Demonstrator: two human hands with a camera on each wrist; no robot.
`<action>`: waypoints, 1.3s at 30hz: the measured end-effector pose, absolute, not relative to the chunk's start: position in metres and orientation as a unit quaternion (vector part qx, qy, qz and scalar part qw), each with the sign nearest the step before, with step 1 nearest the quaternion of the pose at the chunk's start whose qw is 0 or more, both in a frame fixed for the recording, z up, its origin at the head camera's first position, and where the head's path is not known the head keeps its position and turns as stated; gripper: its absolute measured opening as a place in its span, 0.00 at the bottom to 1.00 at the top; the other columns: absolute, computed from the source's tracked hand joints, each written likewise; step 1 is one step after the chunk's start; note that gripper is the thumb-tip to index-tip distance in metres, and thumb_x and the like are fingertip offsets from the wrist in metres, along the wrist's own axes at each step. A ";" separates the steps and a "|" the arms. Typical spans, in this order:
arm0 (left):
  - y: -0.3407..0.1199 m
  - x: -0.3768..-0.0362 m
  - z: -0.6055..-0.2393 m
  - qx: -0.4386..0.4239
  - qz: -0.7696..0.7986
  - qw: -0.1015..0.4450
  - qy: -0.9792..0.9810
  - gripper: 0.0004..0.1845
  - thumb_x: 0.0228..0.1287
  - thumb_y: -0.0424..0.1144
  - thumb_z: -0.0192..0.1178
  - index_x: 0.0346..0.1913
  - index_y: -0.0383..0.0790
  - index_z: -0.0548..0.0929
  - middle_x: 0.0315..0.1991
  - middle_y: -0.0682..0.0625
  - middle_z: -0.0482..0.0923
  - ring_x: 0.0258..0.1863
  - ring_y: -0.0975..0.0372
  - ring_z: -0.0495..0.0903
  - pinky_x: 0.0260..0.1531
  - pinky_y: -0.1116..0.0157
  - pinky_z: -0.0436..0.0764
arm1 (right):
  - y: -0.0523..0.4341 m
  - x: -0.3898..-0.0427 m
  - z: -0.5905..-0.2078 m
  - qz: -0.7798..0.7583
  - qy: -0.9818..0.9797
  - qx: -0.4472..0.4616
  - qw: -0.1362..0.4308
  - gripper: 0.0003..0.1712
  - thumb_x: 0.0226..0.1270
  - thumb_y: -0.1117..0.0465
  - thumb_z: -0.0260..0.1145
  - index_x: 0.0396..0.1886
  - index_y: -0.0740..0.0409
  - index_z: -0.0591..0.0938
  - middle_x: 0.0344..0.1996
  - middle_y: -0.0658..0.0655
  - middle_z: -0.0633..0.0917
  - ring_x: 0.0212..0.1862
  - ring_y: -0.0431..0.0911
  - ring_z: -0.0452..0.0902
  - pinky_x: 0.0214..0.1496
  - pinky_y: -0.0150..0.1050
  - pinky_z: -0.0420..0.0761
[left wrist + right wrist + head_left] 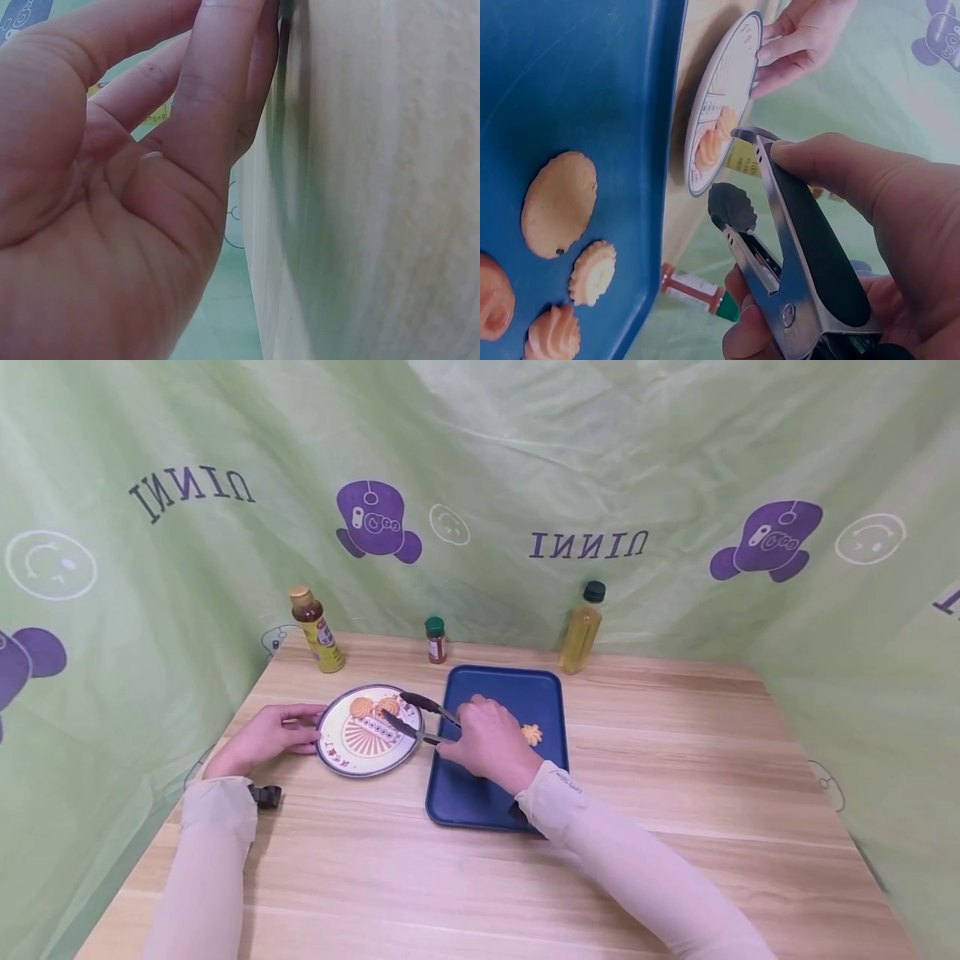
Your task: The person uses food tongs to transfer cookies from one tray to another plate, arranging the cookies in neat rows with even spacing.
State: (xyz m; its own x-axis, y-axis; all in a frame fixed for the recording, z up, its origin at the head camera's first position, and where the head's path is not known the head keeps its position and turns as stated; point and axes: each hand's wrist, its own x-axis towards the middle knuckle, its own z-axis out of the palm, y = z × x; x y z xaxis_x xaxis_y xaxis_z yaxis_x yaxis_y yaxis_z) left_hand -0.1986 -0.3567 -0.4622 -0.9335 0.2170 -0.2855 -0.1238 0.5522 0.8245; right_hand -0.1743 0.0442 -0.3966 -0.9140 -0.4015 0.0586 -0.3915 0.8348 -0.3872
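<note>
My right hand (491,739) grips black-and-silver tongs (799,247), thumb along one arm, fingers round the other. The tong tips are spread over the right side of a round white plate (363,764) with a blue rim. On that plate lie two ridged, swirled cookies, one cookie (362,707) left of the other cookie (387,706), which is close to a tong tip. My left hand (266,737) holds the plate's left rim with its fingertips. Under my right forearm, the blue tray (467,793) carries a flower-shaped cookie (531,734); the right wrist view also shows an oval biscuit (559,204) in it.
Along the back of the wooden table (360,877) stand a yellow-labelled sauce bottle (322,639), a green-capped spice jar (436,642) and an oil bottle (581,635). A green printed curtain (487,468) hangs behind and at both sides. More cookies (592,272) lie in the tray.
</note>
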 end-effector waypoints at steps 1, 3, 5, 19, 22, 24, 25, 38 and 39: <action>-0.357 -0.199 -0.462 0.026 0.475 0.182 0.861 0.35 0.82 0.33 0.67 0.84 0.27 0.67 0.76 0.25 0.73 0.53 0.62 0.87 0.52 0.67 0.97 | 0.046 -0.173 -0.396 -0.204 0.957 -0.205 0.016 0.22 0.67 0.46 0.84 0.40 0.61 0.91 0.32 0.54 0.81 0.33 0.49 0.78 0.30 0.40 0.81; -0.357 -0.199 -0.462 0.025 0.477 0.184 0.859 0.36 0.82 0.33 0.67 0.84 0.27 0.67 0.76 0.25 0.72 0.53 0.63 0.87 0.53 0.66 0.97 | 0.050 -0.172 -0.394 -0.212 0.956 -0.200 0.023 0.22 0.67 0.47 0.83 0.42 0.63 0.91 0.32 0.54 0.81 0.33 0.49 0.78 0.29 0.38 0.80; -0.357 -0.199 -0.462 0.027 0.471 0.182 0.863 0.35 0.82 0.33 0.67 0.84 0.28 0.67 0.76 0.25 0.73 0.53 0.62 0.87 0.52 0.67 0.96 | 0.055 -0.170 -0.393 -0.217 0.956 -0.196 0.022 0.24 0.66 0.46 0.83 0.44 0.63 0.92 0.33 0.55 0.81 0.33 0.49 0.78 0.29 0.37 0.80; -0.355 -0.197 -0.459 0.026 0.472 0.177 0.863 0.35 0.82 0.33 0.67 0.84 0.28 0.68 0.76 0.25 0.73 0.53 0.62 0.88 0.52 0.67 0.97 | 0.098 -0.163 -0.393 -0.229 0.960 -0.163 0.017 0.27 0.63 0.46 0.83 0.47 0.65 0.91 0.34 0.56 0.81 0.36 0.51 0.76 0.32 0.39 0.80; -0.355 -0.197 -0.459 0.029 0.481 0.177 0.858 0.35 0.81 0.32 0.66 0.84 0.26 0.68 0.76 0.24 0.72 0.52 0.63 0.88 0.52 0.66 0.97 | 0.107 -0.161 -0.394 -0.228 0.960 -0.162 0.008 0.28 0.63 0.46 0.83 0.47 0.66 0.90 0.34 0.57 0.81 0.36 0.50 0.76 0.33 0.38 0.80; -0.355 -0.196 -0.459 0.030 0.485 0.178 0.856 0.35 0.81 0.31 0.66 0.84 0.25 0.67 0.76 0.24 0.72 0.52 0.65 0.88 0.53 0.66 0.97 | 0.112 -0.160 -0.394 -0.226 0.960 -0.163 -0.005 0.28 0.62 0.47 0.83 0.47 0.67 0.91 0.34 0.57 0.82 0.35 0.50 0.76 0.32 0.38 0.80; -0.355 -0.196 -0.458 0.031 0.486 0.179 0.855 0.35 0.81 0.31 0.66 0.84 0.25 0.67 0.76 0.24 0.72 0.51 0.65 0.88 0.53 0.65 0.97 | 0.115 -0.159 -0.394 -0.223 0.961 -0.163 -0.011 0.28 0.62 0.46 0.83 0.47 0.67 0.91 0.35 0.57 0.83 0.35 0.50 0.76 0.32 0.38 0.80; -0.355 -0.197 -0.461 0.027 0.497 0.183 0.848 0.36 0.81 0.30 0.66 0.84 0.24 0.65 0.76 0.22 0.71 0.50 0.67 0.89 0.53 0.65 0.97 | 0.151 -0.142 -0.397 -0.213 0.968 -0.131 -0.015 0.33 0.60 0.45 0.85 0.53 0.68 0.90 0.40 0.60 0.88 0.35 0.50 0.80 0.36 0.43 0.88; -0.355 -0.197 -0.460 0.027 0.497 0.182 0.848 0.36 0.81 0.30 0.66 0.84 0.24 0.65 0.76 0.22 0.71 0.50 0.66 0.89 0.53 0.65 0.97 | 0.154 -0.142 -0.398 -0.209 0.969 -0.133 -0.019 0.32 0.60 0.46 0.85 0.53 0.68 0.90 0.39 0.60 0.87 0.34 0.50 0.80 0.35 0.43 0.87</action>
State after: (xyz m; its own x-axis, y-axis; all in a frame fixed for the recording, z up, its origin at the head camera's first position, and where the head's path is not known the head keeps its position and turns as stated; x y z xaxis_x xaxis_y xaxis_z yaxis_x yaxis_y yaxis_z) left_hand -0.1967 -0.3548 -0.4605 -0.9323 0.2271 -0.2817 -0.1346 0.5050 0.8526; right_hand -0.1416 0.1541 -0.3979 -0.9639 -0.2499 0.0918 -0.2655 0.8771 -0.4003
